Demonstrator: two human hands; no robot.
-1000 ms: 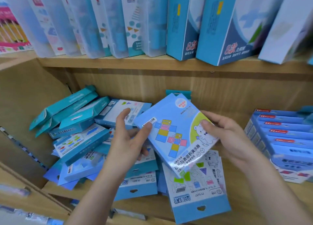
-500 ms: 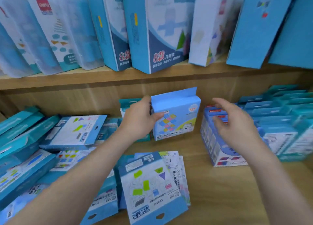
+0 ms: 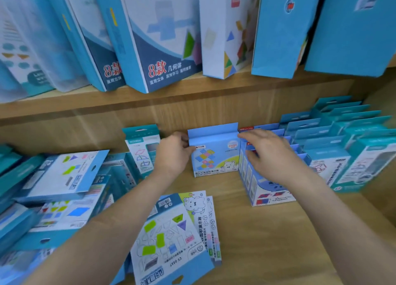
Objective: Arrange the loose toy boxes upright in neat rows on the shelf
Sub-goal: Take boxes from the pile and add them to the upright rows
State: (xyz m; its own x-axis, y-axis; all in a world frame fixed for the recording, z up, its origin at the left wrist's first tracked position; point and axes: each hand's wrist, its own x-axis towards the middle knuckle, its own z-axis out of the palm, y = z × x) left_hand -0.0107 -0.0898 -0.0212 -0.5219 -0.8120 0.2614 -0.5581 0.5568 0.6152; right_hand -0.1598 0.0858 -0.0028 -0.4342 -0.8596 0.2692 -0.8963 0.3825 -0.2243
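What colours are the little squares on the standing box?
Blue, yellow and pink, on the box; head view.

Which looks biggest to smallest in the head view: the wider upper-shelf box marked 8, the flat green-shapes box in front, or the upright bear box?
1. box marked 8, cut off at the top.
2. flat green-shapes box, though it lies nearest the camera, so unsure.
3. upright bear box, farthest back.

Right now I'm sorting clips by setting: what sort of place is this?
Likely a shop's toy or stationery aisle: a wooden shelf, many identical hang-tab toy boxes in rows, large geometry kits above.
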